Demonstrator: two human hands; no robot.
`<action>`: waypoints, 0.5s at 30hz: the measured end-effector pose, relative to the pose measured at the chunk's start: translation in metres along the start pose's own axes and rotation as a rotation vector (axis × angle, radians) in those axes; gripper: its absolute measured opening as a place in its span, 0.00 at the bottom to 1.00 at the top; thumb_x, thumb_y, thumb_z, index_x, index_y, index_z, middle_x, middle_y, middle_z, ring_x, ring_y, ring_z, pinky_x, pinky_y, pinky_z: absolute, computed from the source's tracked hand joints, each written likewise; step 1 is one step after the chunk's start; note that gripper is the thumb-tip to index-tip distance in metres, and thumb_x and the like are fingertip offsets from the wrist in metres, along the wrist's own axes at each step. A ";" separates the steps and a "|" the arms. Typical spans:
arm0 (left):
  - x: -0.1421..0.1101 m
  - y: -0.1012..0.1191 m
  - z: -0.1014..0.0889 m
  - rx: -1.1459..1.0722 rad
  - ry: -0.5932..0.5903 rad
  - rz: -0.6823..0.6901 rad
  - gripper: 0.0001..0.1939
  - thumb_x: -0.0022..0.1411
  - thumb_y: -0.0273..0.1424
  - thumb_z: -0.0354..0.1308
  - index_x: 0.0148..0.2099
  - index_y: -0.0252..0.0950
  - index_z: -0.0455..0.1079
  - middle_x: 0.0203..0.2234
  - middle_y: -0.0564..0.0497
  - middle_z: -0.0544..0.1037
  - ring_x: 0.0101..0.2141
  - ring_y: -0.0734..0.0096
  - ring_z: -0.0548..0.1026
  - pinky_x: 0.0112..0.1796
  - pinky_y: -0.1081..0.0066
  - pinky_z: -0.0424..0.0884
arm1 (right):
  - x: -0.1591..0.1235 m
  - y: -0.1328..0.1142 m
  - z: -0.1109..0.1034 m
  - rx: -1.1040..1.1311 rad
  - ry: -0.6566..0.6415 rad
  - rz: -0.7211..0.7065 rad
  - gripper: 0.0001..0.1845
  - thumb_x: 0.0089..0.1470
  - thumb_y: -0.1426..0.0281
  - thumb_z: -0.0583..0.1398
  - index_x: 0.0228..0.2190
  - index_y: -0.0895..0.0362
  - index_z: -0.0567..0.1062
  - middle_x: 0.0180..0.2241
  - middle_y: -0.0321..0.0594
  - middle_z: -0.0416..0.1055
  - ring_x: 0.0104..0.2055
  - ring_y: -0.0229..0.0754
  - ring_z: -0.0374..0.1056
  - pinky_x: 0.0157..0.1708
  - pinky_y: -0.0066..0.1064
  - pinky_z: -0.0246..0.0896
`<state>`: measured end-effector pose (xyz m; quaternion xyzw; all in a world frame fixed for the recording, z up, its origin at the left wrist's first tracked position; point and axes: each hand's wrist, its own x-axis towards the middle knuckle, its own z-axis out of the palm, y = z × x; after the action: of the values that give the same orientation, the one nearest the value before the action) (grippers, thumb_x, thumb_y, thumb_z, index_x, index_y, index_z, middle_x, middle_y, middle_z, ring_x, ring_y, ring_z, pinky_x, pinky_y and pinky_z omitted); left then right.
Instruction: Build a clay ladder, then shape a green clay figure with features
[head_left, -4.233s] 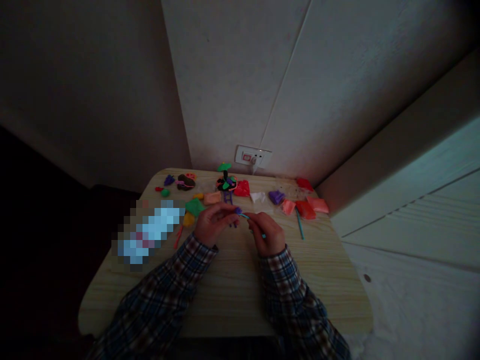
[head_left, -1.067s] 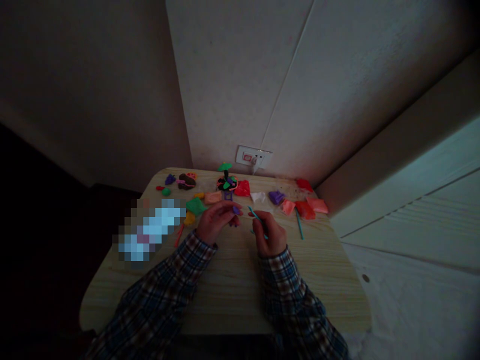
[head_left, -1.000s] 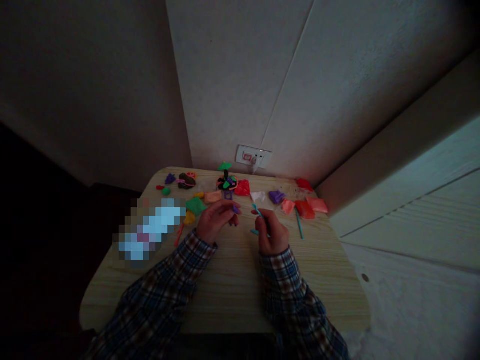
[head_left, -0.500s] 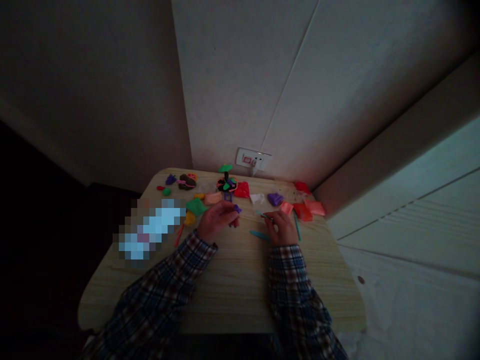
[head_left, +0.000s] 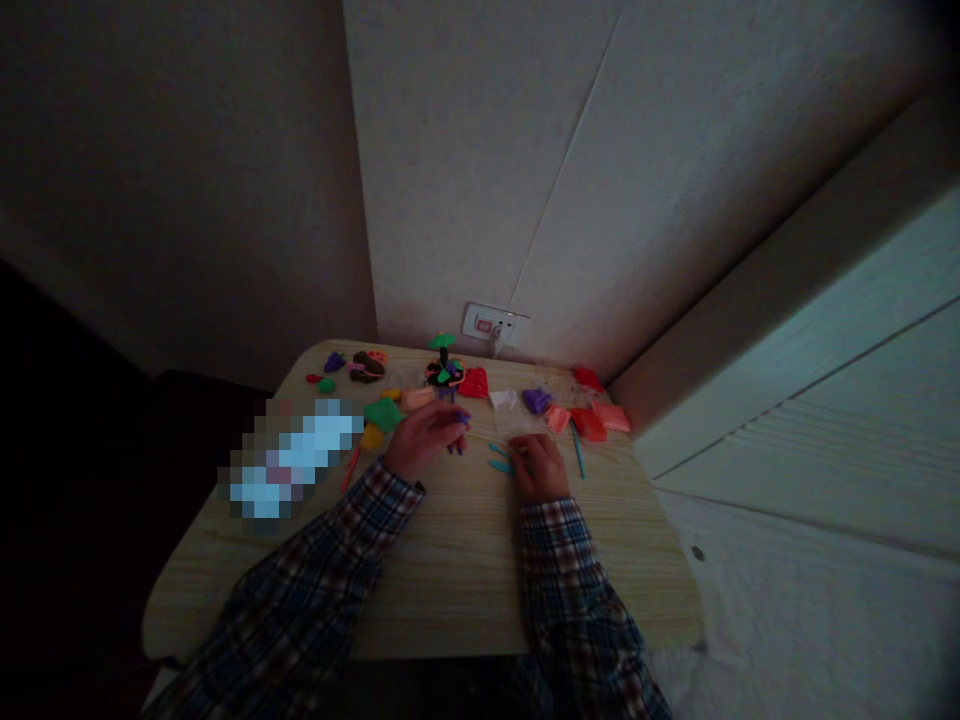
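My left hand [head_left: 421, 440] is closed, with a small piece of purple clay [head_left: 463, 418] pinched between its thumb and fingers. Low over the table to the right, my right hand [head_left: 541, 467] has its fingers closed at the end of a thin turquoise modelling tool [head_left: 499, 450]. A second turquoise modelling tool [head_left: 500, 466] lies just below it, partly covered by the hand. Small purple bits [head_left: 454, 450] show under my left fingertips. Behind my left hand stands a dark clay model [head_left: 445, 372] with a green top [head_left: 442, 341] and a purple ladder-like part [head_left: 447, 394].
Bagged clay in red [head_left: 473, 382], green [head_left: 383, 414], purple [head_left: 537, 401] and orange [head_left: 589, 424] lies along the table's back. Another turquoise stick [head_left: 578, 450] rests at right. A blurred-out pale object [head_left: 300, 460] lies at left. The wall with a socket [head_left: 495, 323] borders the table [head_left: 442, 590].
My right hand has drawn away from the purple clay and lowered to the tabletop with the turquoise tool. My left hand keeps its pinch. The view has shifted slightly.
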<state>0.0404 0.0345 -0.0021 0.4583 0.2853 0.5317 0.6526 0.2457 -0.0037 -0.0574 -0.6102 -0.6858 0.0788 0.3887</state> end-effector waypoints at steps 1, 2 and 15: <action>0.000 0.000 0.000 0.003 0.001 -0.008 0.17 0.43 0.37 0.70 0.33 0.33 0.73 0.24 0.54 0.77 0.22 0.77 0.74 0.24 0.76 0.69 | 0.002 -0.004 -0.003 0.026 0.006 -0.011 0.10 0.54 0.69 0.55 0.35 0.58 0.75 0.35 0.46 0.69 0.36 0.44 0.66 0.39 0.39 0.64; 0.000 0.001 0.000 0.006 -0.001 -0.018 0.17 0.42 0.37 0.71 0.32 0.33 0.72 0.23 0.54 0.78 0.22 0.76 0.74 0.24 0.76 0.69 | 0.004 -0.010 -0.006 0.051 0.012 -0.024 0.10 0.55 0.68 0.54 0.35 0.58 0.74 0.35 0.45 0.69 0.37 0.44 0.66 0.40 0.38 0.64; -0.004 0.011 0.006 0.041 -0.018 -0.086 0.22 0.36 0.36 0.73 0.29 0.33 0.67 0.21 0.56 0.77 0.22 0.75 0.76 0.26 0.75 0.71 | 0.045 -0.073 -0.011 0.830 -0.279 -0.017 0.13 0.53 0.57 0.59 0.32 0.54 0.73 0.36 0.39 0.68 0.40 0.41 0.66 0.39 0.34 0.62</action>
<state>0.0393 0.0294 0.0102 0.4636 0.3094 0.4931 0.6679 0.1981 0.0146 0.0129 -0.3802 -0.6470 0.4263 0.5052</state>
